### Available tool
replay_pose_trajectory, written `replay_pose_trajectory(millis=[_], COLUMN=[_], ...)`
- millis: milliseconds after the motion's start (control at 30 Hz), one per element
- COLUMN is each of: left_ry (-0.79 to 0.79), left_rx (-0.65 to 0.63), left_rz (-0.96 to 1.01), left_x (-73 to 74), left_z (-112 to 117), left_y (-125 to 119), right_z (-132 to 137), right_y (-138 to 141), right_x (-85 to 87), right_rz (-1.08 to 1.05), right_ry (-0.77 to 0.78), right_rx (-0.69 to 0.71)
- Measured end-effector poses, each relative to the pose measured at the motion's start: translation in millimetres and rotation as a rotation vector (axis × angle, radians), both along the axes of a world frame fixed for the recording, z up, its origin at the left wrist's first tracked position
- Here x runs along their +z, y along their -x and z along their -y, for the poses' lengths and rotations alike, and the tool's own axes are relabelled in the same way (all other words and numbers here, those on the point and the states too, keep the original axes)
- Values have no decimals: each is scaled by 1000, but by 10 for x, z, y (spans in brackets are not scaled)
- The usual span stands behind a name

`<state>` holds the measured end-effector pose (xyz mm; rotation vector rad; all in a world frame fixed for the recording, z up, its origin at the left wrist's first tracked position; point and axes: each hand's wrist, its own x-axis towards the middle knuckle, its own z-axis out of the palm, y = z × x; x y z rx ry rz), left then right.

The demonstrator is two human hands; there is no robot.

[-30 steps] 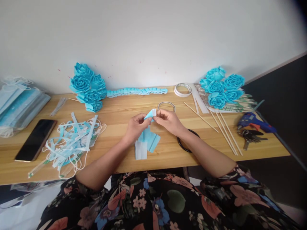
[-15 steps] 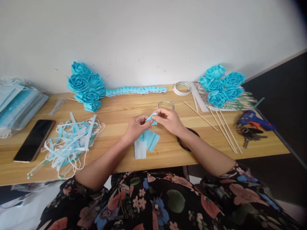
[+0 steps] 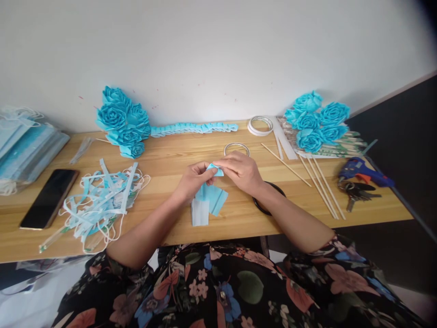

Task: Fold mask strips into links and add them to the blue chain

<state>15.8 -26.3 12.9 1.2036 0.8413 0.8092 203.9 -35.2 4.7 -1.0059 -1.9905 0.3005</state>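
Observation:
Between my two hands is a small folded piece of blue mask fabric [image 3: 215,171]. My left hand [image 3: 194,180] pinches its left side between thumb and fingers. On the right edge of the same piece, my right hand [image 3: 241,169] has its thumb and fingertips closed. Below the hands, flat blue and white fabric pieces [image 3: 209,204] overlap on the wooden table [image 3: 164,182]. Behind, a row of folded blue petals [image 3: 194,129] lies along the wall.
Blue fabric roses [image 3: 119,119] stand left, more roses [image 3: 319,119] right. Cut straps [image 3: 99,205], a phone [image 3: 49,199] and stacked masks [image 3: 29,148] lie left. Tape rolls [image 3: 260,125], sticks [image 3: 321,187], a black ring [image 3: 259,207], keys [image 3: 360,191] and a glue gun [image 3: 362,172] are right.
The folded piece has turned and now shows a broader, flatter face. My right hand's fingers have shifted along its right edge, while my left hand keeps its pinch.

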Motion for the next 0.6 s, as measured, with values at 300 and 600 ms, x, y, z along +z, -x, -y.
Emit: replay_pose_trajectory(millis=[300, 600], left_ry=[11, 26], left_rx=[1, 0], left_rz=[58, 113], left_x=[-132, -152], left_z=[-45, -40], left_y=[21, 15], right_z=[-21, -26], right_y=[-16, -31], right_x=[-17, -37], right_rz=[103, 139], right_ry=[-195, -219], right_rx=[-9, -14])
